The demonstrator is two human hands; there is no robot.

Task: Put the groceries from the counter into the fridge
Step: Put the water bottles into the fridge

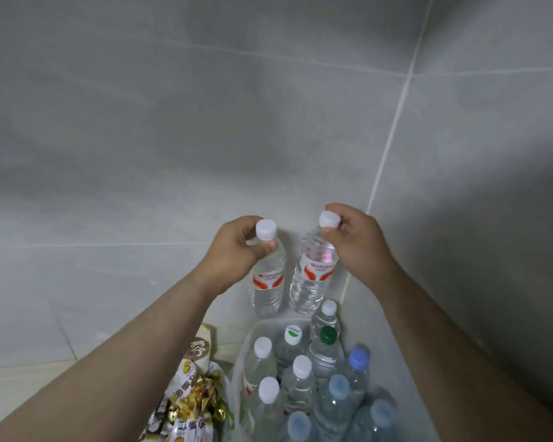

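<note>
In the head view, the left hand point(237, 247), at the centre of the frame, pinches the neck of a clear water bottle point(268, 282) just under its white cap, thumb on the near side and fingers curled round the far side. Just right of it, the right hand point(356, 242) grips a second water bottle point(313, 279) the same way, fingertips closed on its white cap. Both bottles hang roughly upright, side by side and close together, each with a red-and-white label around the middle. Their bases sit just above the far rim of a translucent plastic bin point(248, 342) at lower centre; whether they rest on a surface cannot be told.

The bin holds a crowd of upright water bottles point(300, 381): most have white caps, one a green cap point(328, 334), and several at the lower right have pale blue caps point(358, 358). Left of the bin, at the bottom of the frame, lies a heap of snack packets point(189, 397) in gold and white wrappers. A grey tiled wall point(173, 122) fills the upper frame.
</note>
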